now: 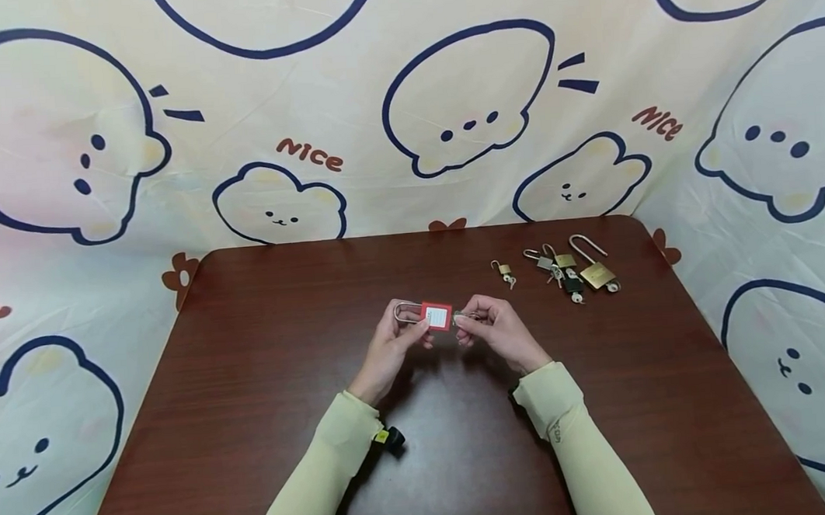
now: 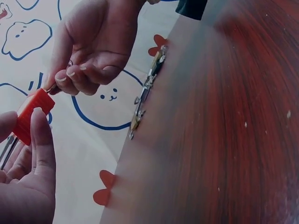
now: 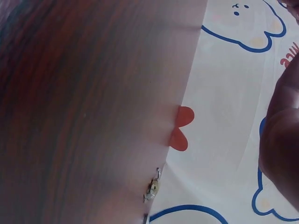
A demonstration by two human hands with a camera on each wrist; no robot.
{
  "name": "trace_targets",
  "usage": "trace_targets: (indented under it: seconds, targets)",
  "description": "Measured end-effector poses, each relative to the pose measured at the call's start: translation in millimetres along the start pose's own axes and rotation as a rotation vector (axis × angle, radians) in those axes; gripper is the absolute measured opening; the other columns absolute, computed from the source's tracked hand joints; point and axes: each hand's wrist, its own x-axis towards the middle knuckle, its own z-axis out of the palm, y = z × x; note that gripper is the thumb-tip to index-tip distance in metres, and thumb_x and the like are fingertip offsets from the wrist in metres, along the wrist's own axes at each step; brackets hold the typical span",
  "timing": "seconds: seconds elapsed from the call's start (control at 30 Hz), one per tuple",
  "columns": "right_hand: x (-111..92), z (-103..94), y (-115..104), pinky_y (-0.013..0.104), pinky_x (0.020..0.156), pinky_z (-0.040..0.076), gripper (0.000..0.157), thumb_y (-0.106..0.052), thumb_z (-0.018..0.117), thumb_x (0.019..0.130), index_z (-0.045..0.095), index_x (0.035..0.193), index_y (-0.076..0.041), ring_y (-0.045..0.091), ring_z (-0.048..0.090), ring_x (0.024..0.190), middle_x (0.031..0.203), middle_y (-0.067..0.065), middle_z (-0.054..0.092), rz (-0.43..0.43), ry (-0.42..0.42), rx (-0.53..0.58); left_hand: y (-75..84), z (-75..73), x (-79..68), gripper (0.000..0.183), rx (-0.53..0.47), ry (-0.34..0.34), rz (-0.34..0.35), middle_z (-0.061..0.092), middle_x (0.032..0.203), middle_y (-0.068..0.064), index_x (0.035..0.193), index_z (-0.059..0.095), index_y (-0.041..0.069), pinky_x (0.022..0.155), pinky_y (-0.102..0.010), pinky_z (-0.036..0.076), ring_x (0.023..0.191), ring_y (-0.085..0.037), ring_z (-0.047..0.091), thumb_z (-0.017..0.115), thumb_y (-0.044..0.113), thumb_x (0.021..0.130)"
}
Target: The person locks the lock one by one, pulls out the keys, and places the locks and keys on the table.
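Observation:
Above the middle of the table, my left hand (image 1: 388,350) grips a red padlock (image 1: 436,316) with a white label and a long silver shackle (image 1: 400,312) pointing left. In the left wrist view, thumb and fingers clasp the red body. My right hand (image 1: 506,336) is at the opposite end of the padlock, pinching a key (image 2: 52,87) right at its keyhole end. A small ring shows among the right hand's curled fingers. Only part of the right hand (image 3: 286,140) appears in the right wrist view, and the padlock is out of sight there.
At the back right of the brown table (image 1: 271,358) lies a small brass padlock (image 1: 504,270) with keys. Beside it are a silver padlock (image 1: 545,263), a black padlock (image 1: 572,282) and a large brass padlock (image 1: 598,276). A printed cloth (image 1: 367,198) hangs behind the table.

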Motion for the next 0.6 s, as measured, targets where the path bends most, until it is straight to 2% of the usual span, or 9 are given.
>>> trace_targets:
  seconds: [0.13, 0.33, 0.5, 0.6]
  targets:
    - [-1, -1.9, 0, 0.029, 0.065, 0.061, 0.012, -0.007, 0.069, 0.099, 0.063, 0.094, 0.002, 0.012, 0.068, 0.067, 0.076, 0.003, 0.072, 0.007, 0.005, 0.022, -0.1, -4.2, 0.4, 0.029, -0.005, -0.005, 0.002, 0.061, 0.105, -0.006, 0.125, 0.045, 0.001, 0.076, -0.034, 0.059, 0.084, -0.025, 0.066, 0.062, 0.006, 0.102]
    - [-8, -25.1, 0, 0.028, 0.062, 0.06, 0.012, -0.001, 0.064, 0.1, 0.064, 0.09, -0.005, 0.012, 0.07, 0.063, 0.071, 0.001, 0.069, -0.03, 0.107, 0.065, 5.6, -26.7, 0.8, 0.025, -0.04, 0.078, 0.029, 0.06, 0.103, -0.007, 0.123, 0.045, 0.006, 0.079, -0.03, 0.059, 0.083, -0.023, 0.067, 0.06, 0.005, 0.103]
    - [-7, -38.6, -4, 0.03, 0.062, 0.062, 0.006, -0.001, 0.065, 0.1, 0.065, 0.095, 0.0, 0.013, 0.072, 0.063, 0.072, 0.001, 0.072, -0.058, 0.167, -0.013, 14.8, -38.2, 1.6, 0.025, -0.029, 0.066, 0.04, 0.061, 0.105, -0.007, 0.123, 0.044, 0.012, 0.085, -0.034, 0.059, 0.086, -0.022, 0.067, 0.061, 0.012, 0.104]
    - [-4, -39.8, -4, 0.033, 0.064, 0.063, 0.01, -0.003, 0.066, 0.1, 0.064, 0.101, 0.007, 0.012, 0.073, 0.065, 0.074, 0.001, 0.073, -0.036, 0.163, -0.095, 15.3, -42.2, 0.7, 0.025, -0.029, 0.073, 0.029, 0.062, 0.104, -0.006, 0.122, 0.044, 0.012, 0.085, -0.035, 0.059, 0.086, -0.02, 0.068, 0.062, 0.012, 0.104]
